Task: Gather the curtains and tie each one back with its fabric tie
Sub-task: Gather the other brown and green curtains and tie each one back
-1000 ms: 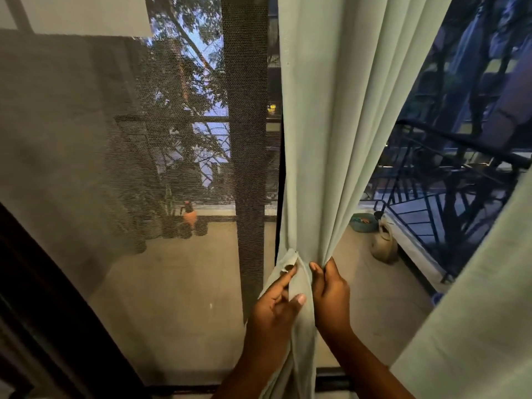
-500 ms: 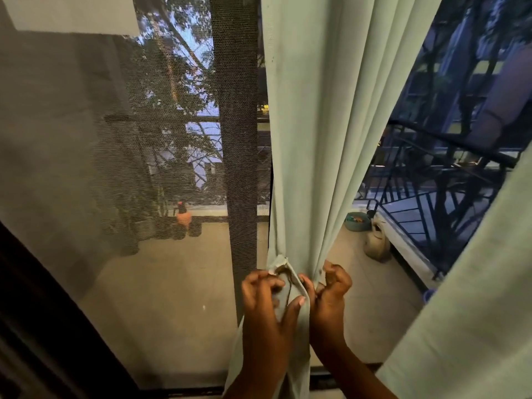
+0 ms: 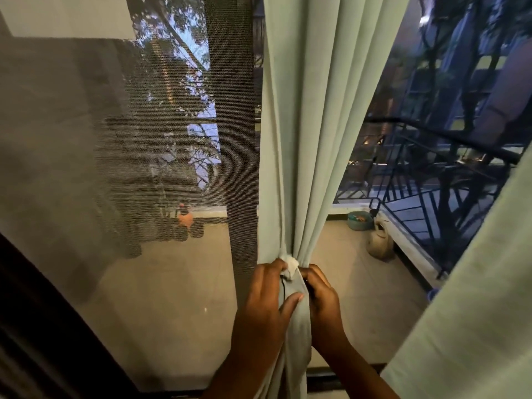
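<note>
Beyond the glass lies a dusk-lit balcony. Left hand (image 3: 266, 300) and right hand (image 3: 322, 295) both grip the gathered pale green curtain (image 3: 311, 139), fingers curled round its pinched waist, fabric tie (image 3: 289, 266) bunched between them. Knot detail indistinct; forearms cut off below.

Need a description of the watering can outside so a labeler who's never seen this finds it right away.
Look through the open gap right of the gathered curtain, onto the balcony floor by the dark railing. The watering can stands there, beside a round teal bowl. It is the dull tan vessel with a handle, taller than the bowl.
</note>
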